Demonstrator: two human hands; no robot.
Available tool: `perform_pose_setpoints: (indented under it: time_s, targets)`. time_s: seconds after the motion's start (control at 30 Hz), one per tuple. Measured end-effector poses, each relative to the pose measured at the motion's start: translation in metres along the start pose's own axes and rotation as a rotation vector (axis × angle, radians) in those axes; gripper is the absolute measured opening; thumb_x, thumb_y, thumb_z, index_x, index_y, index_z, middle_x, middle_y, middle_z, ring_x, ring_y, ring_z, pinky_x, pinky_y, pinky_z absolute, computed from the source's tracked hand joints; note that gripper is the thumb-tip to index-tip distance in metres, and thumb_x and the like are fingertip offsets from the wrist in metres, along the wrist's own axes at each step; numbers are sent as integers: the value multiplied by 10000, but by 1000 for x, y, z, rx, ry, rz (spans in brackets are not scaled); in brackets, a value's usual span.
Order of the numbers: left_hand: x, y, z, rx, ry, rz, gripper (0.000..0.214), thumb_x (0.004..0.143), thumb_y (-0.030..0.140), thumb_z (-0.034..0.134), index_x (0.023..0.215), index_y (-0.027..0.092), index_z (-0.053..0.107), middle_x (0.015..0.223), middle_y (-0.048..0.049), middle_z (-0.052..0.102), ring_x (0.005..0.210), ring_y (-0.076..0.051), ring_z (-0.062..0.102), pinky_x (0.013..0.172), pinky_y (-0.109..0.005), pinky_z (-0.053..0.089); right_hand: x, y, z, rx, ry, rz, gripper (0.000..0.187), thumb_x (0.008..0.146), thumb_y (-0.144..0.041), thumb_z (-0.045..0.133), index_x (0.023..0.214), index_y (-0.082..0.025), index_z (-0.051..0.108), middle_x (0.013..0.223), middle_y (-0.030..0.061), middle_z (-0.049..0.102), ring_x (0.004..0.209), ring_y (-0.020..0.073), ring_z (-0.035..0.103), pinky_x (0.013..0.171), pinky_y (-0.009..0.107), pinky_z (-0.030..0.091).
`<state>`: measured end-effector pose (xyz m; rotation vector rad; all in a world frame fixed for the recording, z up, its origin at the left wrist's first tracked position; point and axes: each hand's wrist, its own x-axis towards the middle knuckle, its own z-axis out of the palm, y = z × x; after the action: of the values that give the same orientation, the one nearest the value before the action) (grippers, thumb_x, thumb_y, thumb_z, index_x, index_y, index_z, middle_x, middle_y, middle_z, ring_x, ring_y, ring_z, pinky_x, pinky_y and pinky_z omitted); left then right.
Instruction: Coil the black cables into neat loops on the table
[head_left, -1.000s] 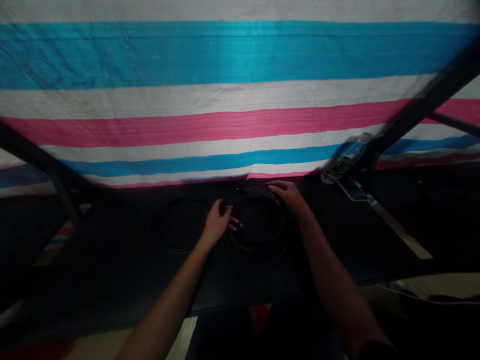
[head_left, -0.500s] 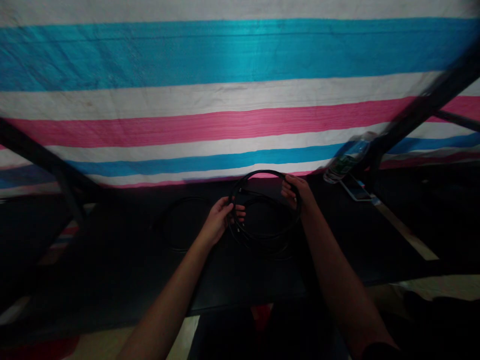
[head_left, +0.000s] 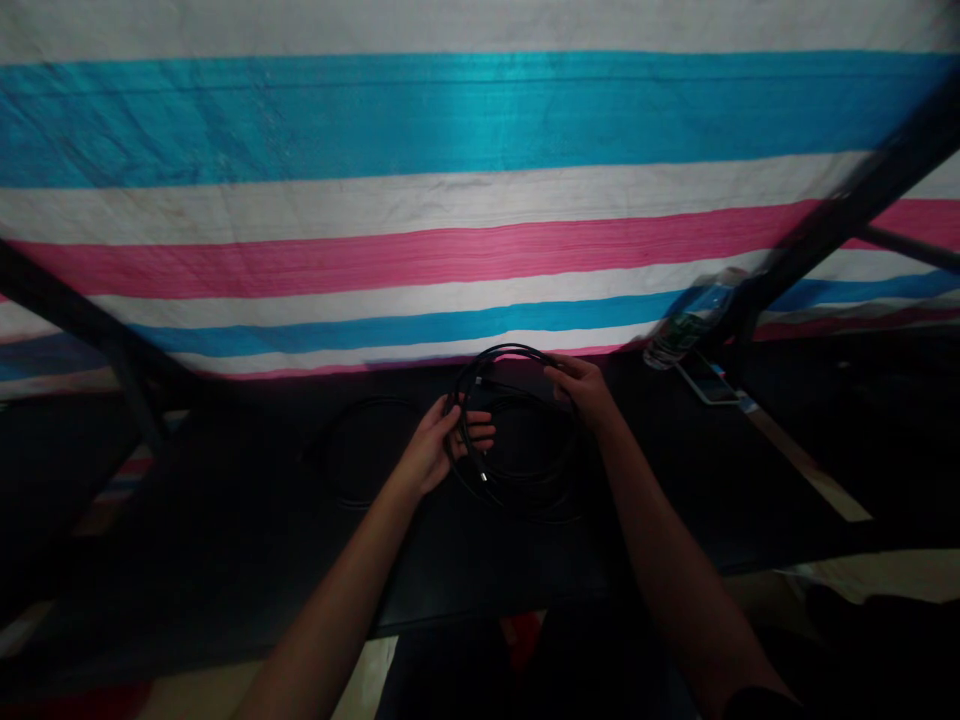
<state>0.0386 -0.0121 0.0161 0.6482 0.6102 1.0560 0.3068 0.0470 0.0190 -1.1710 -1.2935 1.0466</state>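
Loosely looped, a black cable spans both hands

Between the two hands is a coiled black cable (head_left: pixel 514 348), several loops thick, its top arch showing against the lower edge of a striped sheet (head_left: pixel 480 120). The left hand (head_left: pixel 442 440) grips the coil's near-left side, thumb over the strands, the other fingers spread out through the ring. The right hand (head_left: pixel 589 392) pinches the upper right of the coil between thumb and fingers. Just beside the left fingertips, below them, a metal-tipped connector (head_left: pixel 483 477) catches the light; a second plug (head_left: pixel 479 380) shows above them, inside the ring. More dark loops lie beneath the hands on the black table (head_left: pixel 465 580); whether they belong to the same cable, I cannot tell.

To the left of the left hand, apart from it, another thin dark coil (head_left: pixel 379 399) rests flat. Beyond the right hand, farther right, a clear bottle (head_left: pixel 686 325) with a green label leans at a slant, and a phone (head_left: pixel 712 385) lies just beside its base.
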Motion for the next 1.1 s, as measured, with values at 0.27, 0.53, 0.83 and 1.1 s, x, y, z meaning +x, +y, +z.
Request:
perform_pose_setpoints:
  time_s: [0.27, 0.53, 0.83, 1.1]
  targets:
    - [0, -4, 0, 26, -62, -31, 436, 946, 395, 613, 1293, 143, 533, 1005, -185, 763, 899, -286, 758, 822, -438, 606, -1, 6, -1, -595, 293, -366, 307, 911, -390, 574, 1109, -215, 730, 1023, 116, 739, 952, 293, 664, 878, 440, 482]
    - [9, -16, 0, 191, 97, 184, 630, 880, 510, 674, 1404, 219, 481, 1100, -139, 742, 878, -245, 748, 762, -368, 595, 1, 3, 3, -106, 150, -107, 241, 894, -455, 591, 889, -217, 626, 574, -49, 433, 464, 110, 400, 451, 261, 323]
    - [8, -8, -4, 335, 252, 363, 354, 909, 489, 624, 1086, 184, 649, 815, -62, 723, 635, -157, 673, 546, -231, 516, -8, -14, -13, 283, -347, 268, 345, 832, -521, 694, 945, -205, 613, 523, -118, 289, 363, 39, 181, 331, 202, 154]
    - [9, -9, -10, 386, 285, 371, 281, 968, 462, 527, 1017, 201, 620, 720, -24, 671, 564, -136, 605, 490, -208, 454, -11, -14, -14, 455, -539, 414, 322, 847, -498, 693, 939, -214, 575, 513, -137, 261, 347, 28, 75, 293, 176, 90]
